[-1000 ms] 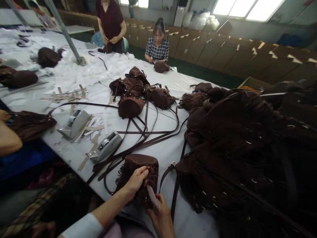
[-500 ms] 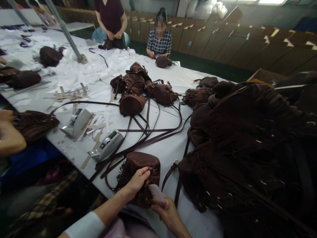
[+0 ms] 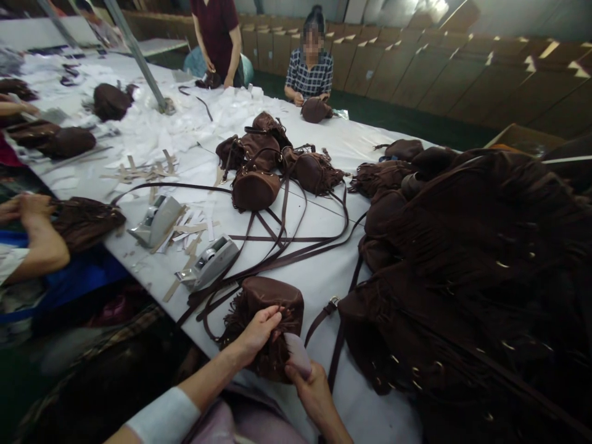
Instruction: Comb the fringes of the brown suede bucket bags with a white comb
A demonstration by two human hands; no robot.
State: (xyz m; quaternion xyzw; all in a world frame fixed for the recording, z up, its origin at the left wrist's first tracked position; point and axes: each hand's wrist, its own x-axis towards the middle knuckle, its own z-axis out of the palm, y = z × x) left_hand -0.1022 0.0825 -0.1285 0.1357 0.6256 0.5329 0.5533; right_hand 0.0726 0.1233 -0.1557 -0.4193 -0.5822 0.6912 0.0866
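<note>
A brown leather bag with fringe lies on its side at the near edge of the table, its smooth base turned away from me. My left hand is closed on it, thumb and fingers pinching strands of the fringe. In my right hand is a pale, flat piece with rounded corners, its far end against the fringe. That edge looks jagged, but I cannot tell if those are teeth or strands. The bag's dark strap trails off to the left.
Two grey tape dispensers stand left of the bag among paper strips. Several brown bags with long straps lie mid-table. On the right rises a large heap of fringed bags. A co-worker's arm is at the left; others work across the table.
The view has shifted slightly, moving most things a little to the right. Both hands keep their holds, and the pale piece sits a bit more upright against the fringe.
</note>
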